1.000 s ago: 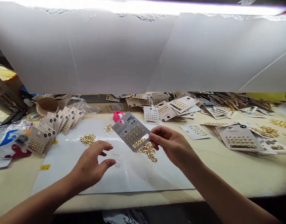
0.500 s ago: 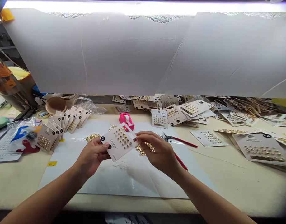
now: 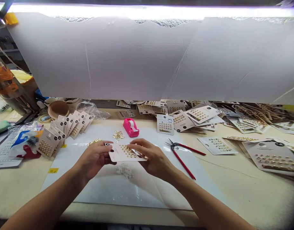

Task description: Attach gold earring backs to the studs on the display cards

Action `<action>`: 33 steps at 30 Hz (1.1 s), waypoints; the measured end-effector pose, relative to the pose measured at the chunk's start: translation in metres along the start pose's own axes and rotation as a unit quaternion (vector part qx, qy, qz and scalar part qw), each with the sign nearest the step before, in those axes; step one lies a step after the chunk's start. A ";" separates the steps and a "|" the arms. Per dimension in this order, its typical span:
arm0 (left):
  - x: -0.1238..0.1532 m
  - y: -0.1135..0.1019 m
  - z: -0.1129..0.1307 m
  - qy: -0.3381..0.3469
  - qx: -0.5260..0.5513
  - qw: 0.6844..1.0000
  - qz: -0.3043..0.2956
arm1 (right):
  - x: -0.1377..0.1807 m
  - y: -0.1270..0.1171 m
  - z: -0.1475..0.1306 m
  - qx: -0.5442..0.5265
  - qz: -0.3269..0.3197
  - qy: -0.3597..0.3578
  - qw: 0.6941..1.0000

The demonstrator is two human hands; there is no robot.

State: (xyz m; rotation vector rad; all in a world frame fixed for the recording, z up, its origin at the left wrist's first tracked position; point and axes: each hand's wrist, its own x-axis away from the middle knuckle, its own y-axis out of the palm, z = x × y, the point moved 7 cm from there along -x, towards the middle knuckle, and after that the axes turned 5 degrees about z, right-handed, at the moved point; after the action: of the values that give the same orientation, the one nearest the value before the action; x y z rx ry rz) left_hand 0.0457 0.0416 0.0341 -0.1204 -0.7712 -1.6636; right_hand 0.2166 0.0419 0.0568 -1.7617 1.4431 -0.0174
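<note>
A white earring card with rows of small gold studs is held between my hands above the sheet, tilted flatter toward me. My left hand pinches its left end, thumb on top near the black round mark. My right hand grips the right end, its fingertips reaching over the studs. Small gold pieces lie in a loose pile behind the card. More gold pieces show beyond my left hand. Small clear bits are scattered on the sheet below the card.
Beyond the card stands a pink tape dispenser. Red-handled pliers lie spread on the right. Fanned earring cards lean at the left, and a heap of earring cards fills the back right. A white panel hangs behind the table.
The card has been tipped flatter and turned nearly level. My right hand has shifted left and down, its fingers now over the studs. The view has moved slightly.
</note>
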 end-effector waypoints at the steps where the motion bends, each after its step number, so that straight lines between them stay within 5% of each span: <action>1: 0.000 0.000 0.002 -0.001 0.000 1.000 -0.005 | 0.001 0.002 0.001 -0.022 -0.002 0.025 0.999; 3: -0.001 -0.001 0.005 0.011 -0.007 1.000 0.000 | 0.003 0.008 0.009 -0.121 -0.006 0.132 0.984; 6: -0.003 -0.004 0.013 0.088 -0.035 0.995 0.038 | 0.012 0.027 0.016 -0.324 -0.011 0.293 0.900; 9: -0.003 0.013 0.009 0.136 -0.041 0.989 -0.029 | 0.018 0.047 0.011 -0.448 -0.038 0.348 0.823; 11: -0.003 0.021 0.001 0.131 -0.020 0.988 -0.074 | 0.021 0.056 0.007 -0.468 -0.104 0.352 0.804; 13: -0.006 0.019 -0.005 0.115 0.004 0.991 -0.063 | 0.023 0.056 0.006 -0.413 -0.184 0.330 0.828; 14: -0.009 0.015 -0.008 0.101 0.012 0.994 -0.046 | 0.022 0.050 0.009 -0.347 -0.191 0.309 0.865; 16: -0.015 0.004 -0.015 0.062 0.022 0.998 -0.008 | 0.013 0.023 0.017 -0.163 -0.104 0.230 0.954; 18: -0.020 -0.004 -0.023 0.023 0.023 0.999 0.020 | 0.004 -0.005 0.008 0.008 0.039 0.095 0.995; 20: -0.023 -0.007 -0.028 0.003 0.022 0.999 0.024 | 0.003 -0.009 -0.008 0.098 0.098 -0.036 0.990; 23: -0.024 -0.003 -0.032 0.004 0.024 1.000 -0.008 | 0.003 0.013 -0.016 0.151 0.060 -0.126 0.979; 33: -0.015 0.015 -0.033 0.064 -0.021 0.991 -0.119 | 0.004 0.033 -0.007 0.158 0.016 -0.117 0.980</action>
State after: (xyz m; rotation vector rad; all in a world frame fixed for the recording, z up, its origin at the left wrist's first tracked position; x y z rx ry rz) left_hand 0.0744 0.0357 0.0079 0.0523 -0.6736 -1.8941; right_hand 0.1881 0.0349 0.0395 -1.4303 1.2238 -0.0205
